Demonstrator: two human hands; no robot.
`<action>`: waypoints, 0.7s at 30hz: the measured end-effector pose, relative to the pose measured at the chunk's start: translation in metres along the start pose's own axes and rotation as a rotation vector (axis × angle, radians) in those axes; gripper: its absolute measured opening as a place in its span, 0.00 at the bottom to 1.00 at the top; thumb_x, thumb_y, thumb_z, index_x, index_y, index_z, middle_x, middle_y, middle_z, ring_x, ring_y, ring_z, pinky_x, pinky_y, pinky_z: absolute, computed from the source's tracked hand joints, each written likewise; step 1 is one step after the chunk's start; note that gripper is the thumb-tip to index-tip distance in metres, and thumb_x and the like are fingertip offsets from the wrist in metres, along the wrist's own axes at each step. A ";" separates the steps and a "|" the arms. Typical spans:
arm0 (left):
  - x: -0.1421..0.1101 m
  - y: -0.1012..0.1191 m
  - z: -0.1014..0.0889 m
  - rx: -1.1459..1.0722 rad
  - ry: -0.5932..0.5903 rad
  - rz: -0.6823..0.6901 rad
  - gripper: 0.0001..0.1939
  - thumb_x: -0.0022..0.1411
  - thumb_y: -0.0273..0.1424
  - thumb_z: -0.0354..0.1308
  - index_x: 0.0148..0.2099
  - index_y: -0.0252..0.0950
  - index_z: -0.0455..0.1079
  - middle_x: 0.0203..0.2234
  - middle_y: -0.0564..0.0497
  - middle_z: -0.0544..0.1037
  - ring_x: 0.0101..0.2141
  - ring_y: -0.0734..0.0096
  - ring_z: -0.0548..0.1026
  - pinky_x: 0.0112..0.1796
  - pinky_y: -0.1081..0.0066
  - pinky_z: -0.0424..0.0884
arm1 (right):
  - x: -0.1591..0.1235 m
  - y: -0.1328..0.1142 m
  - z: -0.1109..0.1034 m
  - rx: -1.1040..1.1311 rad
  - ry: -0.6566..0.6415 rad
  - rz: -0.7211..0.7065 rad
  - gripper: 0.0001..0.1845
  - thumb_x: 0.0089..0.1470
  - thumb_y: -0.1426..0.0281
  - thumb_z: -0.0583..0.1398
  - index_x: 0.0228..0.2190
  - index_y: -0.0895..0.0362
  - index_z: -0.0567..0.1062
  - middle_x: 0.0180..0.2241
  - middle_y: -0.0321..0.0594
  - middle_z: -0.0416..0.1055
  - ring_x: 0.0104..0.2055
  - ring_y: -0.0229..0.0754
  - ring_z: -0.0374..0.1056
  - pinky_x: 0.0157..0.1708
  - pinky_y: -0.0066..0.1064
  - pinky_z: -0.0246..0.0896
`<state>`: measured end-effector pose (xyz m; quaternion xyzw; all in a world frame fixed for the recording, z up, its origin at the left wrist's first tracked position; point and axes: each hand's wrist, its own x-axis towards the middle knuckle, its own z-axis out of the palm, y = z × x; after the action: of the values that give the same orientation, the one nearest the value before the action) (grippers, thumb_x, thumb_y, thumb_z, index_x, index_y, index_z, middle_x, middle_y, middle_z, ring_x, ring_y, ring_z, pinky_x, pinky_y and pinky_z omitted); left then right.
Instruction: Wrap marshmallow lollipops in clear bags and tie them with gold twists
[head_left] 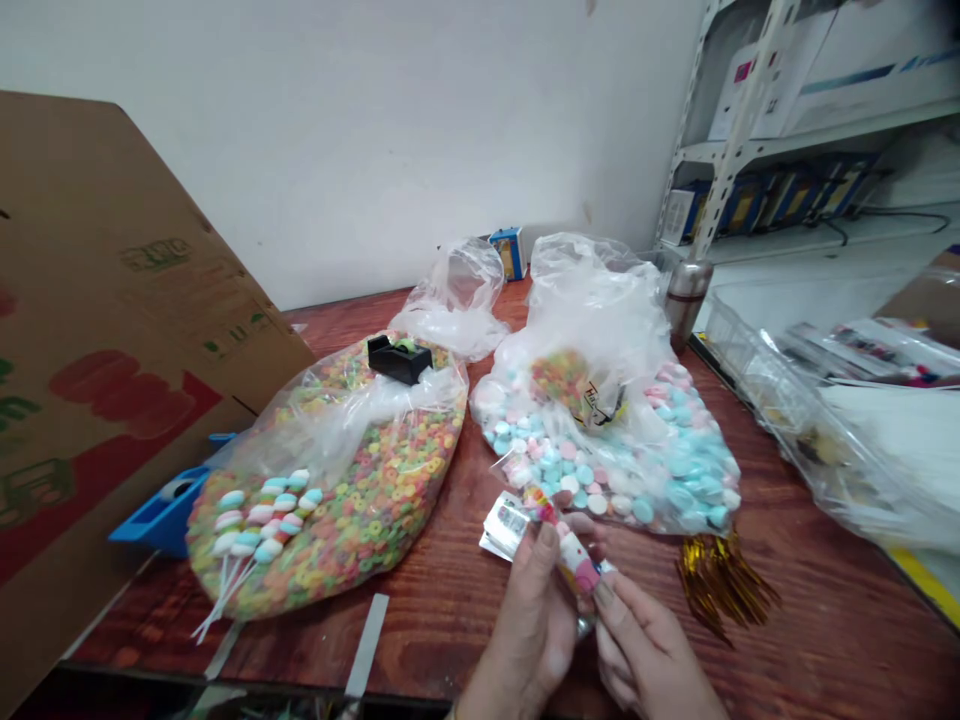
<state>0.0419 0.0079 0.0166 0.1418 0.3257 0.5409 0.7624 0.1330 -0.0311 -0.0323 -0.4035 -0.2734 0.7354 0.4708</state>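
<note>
My left hand (534,605) and my right hand (645,645) meet near the front of the table. Both are closed on a small pink-and-white printed wrapper (577,562) with bright colours at its upper end; its contents I cannot make out. Flat white and silvery packets (502,525) lie just beyond my left fingers. To the right of my right hand is a bunch of gold twist ties (724,585). Behind my hands rests a clear bag of pink, blue and white round candies (581,475), with a smaller printed bag of coloured rings (592,395) on top.
On the left lies a large bag of coloured rings (397,490), bearing marshmallow sticks (270,515) and a black tape dispenser (401,360). A blue dispenser (169,510) and cardboard box (112,350) flank it. A metal flask (686,300) and clear plastic tray (787,430) stand right.
</note>
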 end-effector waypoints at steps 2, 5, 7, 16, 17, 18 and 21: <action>-0.001 0.001 -0.001 0.052 -0.028 0.000 0.13 0.61 0.36 0.57 0.46 0.35 0.70 0.33 0.48 0.76 0.25 0.76 0.69 0.26 0.76 0.62 | 0.003 0.002 0.002 0.175 -0.043 0.084 0.22 0.51 0.49 0.61 0.28 0.56 0.67 0.11 0.17 0.42 0.11 0.25 0.32 0.09 0.17 0.35; -0.001 -0.007 -0.002 0.143 0.015 0.009 0.09 0.59 0.32 0.59 0.41 0.33 0.71 0.30 0.48 0.77 0.25 0.77 0.69 0.28 0.76 0.62 | 0.004 0.000 0.007 0.252 0.013 0.103 0.25 0.47 0.49 0.64 0.36 0.55 0.69 0.10 0.17 0.43 0.10 0.25 0.34 0.09 0.18 0.38; 0.000 -0.015 -0.003 0.142 0.093 0.018 0.09 0.58 0.34 0.60 0.39 0.34 0.71 0.29 0.48 0.77 0.24 0.76 0.70 0.31 0.74 0.64 | 0.004 -0.004 0.009 0.218 0.075 0.096 0.29 0.44 0.49 0.65 0.42 0.54 0.69 0.11 0.18 0.47 0.10 0.27 0.40 0.10 0.18 0.40; 0.002 -0.023 -0.008 0.253 0.093 0.022 0.14 0.56 0.38 0.62 0.42 0.34 0.74 0.26 0.49 0.75 0.29 0.69 0.73 0.35 0.70 0.68 | 0.005 -0.018 0.002 0.162 0.207 0.017 0.26 0.44 0.50 0.65 0.39 0.53 0.69 0.15 0.21 0.52 0.13 0.26 0.43 0.12 0.18 0.39; 0.000 -0.022 -0.008 0.242 0.056 0.019 0.15 0.55 0.38 0.62 0.42 0.34 0.74 0.29 0.47 0.76 0.33 0.67 0.73 0.38 0.70 0.68 | 0.006 -0.018 0.002 0.236 0.186 0.044 0.25 0.44 0.50 0.66 0.36 0.54 0.68 0.14 0.20 0.49 0.13 0.25 0.37 0.11 0.17 0.34; -0.001 -0.021 -0.007 0.221 0.015 -0.003 0.17 0.55 0.39 0.62 0.42 0.33 0.75 0.30 0.45 0.76 0.35 0.65 0.74 0.39 0.69 0.68 | 0.007 -0.018 0.002 0.297 0.153 0.068 0.24 0.44 0.50 0.66 0.32 0.54 0.66 0.15 0.19 0.48 0.13 0.24 0.33 0.11 0.17 0.31; -0.003 -0.017 -0.005 0.198 -0.040 -0.034 0.18 0.54 0.40 0.62 0.41 0.32 0.76 0.27 0.45 0.76 0.33 0.63 0.74 0.37 0.67 0.69 | 0.007 -0.018 0.002 0.363 -0.011 0.145 0.26 0.43 0.49 0.66 0.26 0.54 0.61 0.14 0.19 0.48 0.12 0.23 0.31 0.09 0.18 0.31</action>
<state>0.0499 -0.0021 0.0041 0.2216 0.3645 0.4900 0.7602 0.1378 -0.0172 -0.0193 -0.3265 -0.1092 0.8069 0.4800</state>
